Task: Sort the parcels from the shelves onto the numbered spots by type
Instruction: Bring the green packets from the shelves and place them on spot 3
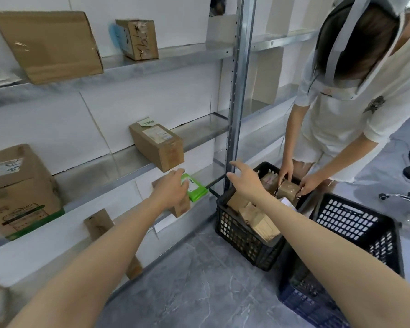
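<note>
Leftmost, the metal shelves [166, 58] hold brown cartons: two on the top shelf, a large carton [47, 43] and a small scribbled carton [139, 40]; two on the middle shelf, a big printed box [17, 185] and a labelled carton [156, 145]. On the lower shelf stands a narrow cardboard parcel [98, 223], then a brown carton [181, 208] with the one green parcel [197, 190] on or just behind it; which, I cannot tell.

The left hand [173, 190] is on that green parcel, fingers bent over its left end. The thumb is hidden, so whether it really grips cannot be told. The parcel lies flat, its long side apparently running along the shelf toward the steel upright [237, 91], so most of it lies to the right of the fingers. The left hand is plainly the nearer.

The right hand [246, 181] hangs apart from it, beside the upright and above the rim of the black crate [242, 235], fingers spread and holding nothing.

There are two crates: this one, full of brown parcels, and a darker crate [355, 223] just right of it. A second person [341, 114] bends over the first crate, both hands on a taped brown parcel [288, 190]. No numbered spots show.
</note>
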